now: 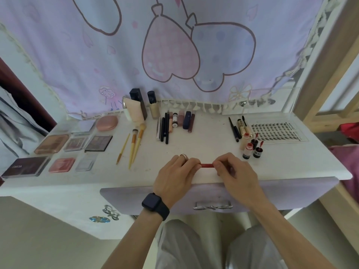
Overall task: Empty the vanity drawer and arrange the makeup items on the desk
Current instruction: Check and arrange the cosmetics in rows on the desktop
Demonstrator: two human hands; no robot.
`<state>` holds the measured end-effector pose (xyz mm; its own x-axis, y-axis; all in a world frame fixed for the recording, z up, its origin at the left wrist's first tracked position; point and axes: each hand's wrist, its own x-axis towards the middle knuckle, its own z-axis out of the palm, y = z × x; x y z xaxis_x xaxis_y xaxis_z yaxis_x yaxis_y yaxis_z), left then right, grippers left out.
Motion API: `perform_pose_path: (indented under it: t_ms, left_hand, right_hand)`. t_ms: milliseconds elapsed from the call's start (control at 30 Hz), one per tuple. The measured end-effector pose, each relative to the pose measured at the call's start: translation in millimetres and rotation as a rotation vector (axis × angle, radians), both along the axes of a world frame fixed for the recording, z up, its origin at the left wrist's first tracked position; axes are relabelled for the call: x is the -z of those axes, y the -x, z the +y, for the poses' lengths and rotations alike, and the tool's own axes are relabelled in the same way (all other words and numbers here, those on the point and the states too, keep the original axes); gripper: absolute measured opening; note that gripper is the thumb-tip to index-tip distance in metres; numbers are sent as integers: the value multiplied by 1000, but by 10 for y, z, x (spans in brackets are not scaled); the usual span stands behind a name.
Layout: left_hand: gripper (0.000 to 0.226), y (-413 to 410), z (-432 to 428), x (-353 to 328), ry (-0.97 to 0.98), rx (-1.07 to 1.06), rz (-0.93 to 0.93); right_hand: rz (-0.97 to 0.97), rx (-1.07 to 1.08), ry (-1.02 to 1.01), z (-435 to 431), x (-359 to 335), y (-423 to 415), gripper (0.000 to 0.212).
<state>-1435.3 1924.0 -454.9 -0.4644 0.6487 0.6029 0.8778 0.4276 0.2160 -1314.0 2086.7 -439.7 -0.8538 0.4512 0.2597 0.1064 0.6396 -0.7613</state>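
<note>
Two knees in grey trousers (194, 247) fill the bottom of the frame. Just above them is the lilac drawer front (136, 197) with one silver handle (212, 207).

Both hands rest at the front edge of the white desk (204, 144), in the lower middle of the frame. The left hand (174, 171) wears one ring, and its wrist wears one dark watch (154, 204). The right hand (233, 171) faces it. Each hand curls its fingers and pinches one end of a small red stick (207, 165). The stick lies sideways between them, low over the desk.

On the left side lie eight flat makeup cases (51, 143) in three rows. Next to them lie three brushes (134, 144) with yellow handles.

In the middle, farther back, is a row of pencils and thin tubes (167, 129). There are about nine, but they lie too close together to count well.

To the right of the hands stand four small bottles (247, 151). Past them lies one tray of lashes (275, 131).

At the back, in the middle of the frame, stand three tall bottles (138, 101), touching a lilac curtain (97, 55) with balloon drawings.
</note>
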Motion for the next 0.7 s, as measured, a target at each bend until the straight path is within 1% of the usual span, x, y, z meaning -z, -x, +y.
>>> perform_pose_path:
  t_ms: [200,333,400,433,500,533,567,633,700]
  left_hand:
    - [45,-9,15,-5,-6,-21,-14]
    - [44,-10,18,-10,-7,-29,5]
    - [43,-14,13,-14,-25,-49,4]
    - [43,-17,9,-18,-40,-56,-7]
    - [42,-21,2,-28,-60,-54,-33]
    - [41,-23,-1,-31,-61,-52,-39]
    - [40,-25,-2,-35,-61,-51,-42]
    - [39,-24,0,-36,-60,-51,-50]
    - [39,-19,5,-28,-54,-56,-53]
  right_hand:
    - [62,-42,104,21,31,-37,11]
    - [78,-46,112,33,33,-45,13]
    - [35,-39,99,23,-5,-30,5]
    - [-5,-35,98,17,-35,-14,7]
    - [-79,-20,90,5,-87,27,37]
    - [-107,-4,77,1,-104,49,50]
    - [-125,15,66,-5,-122,69,56]
    - [-154,44,52,-4,-131,91,56]
    - [-180,42,31,-14,-145,84,50]
